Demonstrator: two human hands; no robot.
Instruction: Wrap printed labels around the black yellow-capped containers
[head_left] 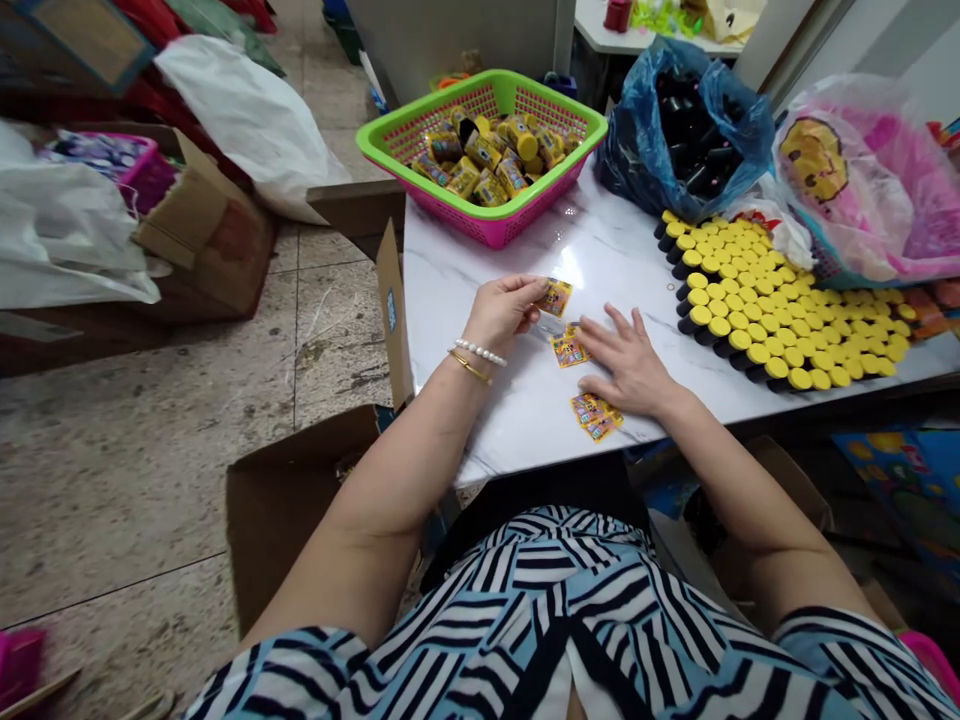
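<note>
Our right hand (pixel 628 362) rests released, digits spread, the label pile (pixel 598 420) at its near side and a loose label (pixel 568 352) by its tips; our left hand (pixel 501 312) pinches a yellow label (pixel 556 298). Beyond stands a basket (pixel 495 232).

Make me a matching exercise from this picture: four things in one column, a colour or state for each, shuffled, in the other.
Things
1. Left hand
2. Right hand
3. Basket
4. Round caps grouped at the right of the table

Colours and states
A. Palm down, fingers spread
B. Yellow
C. Pinching a small printed label
D. Green at the top, pink below

Right pairs
1-C
2-A
3-D
4-B
</note>
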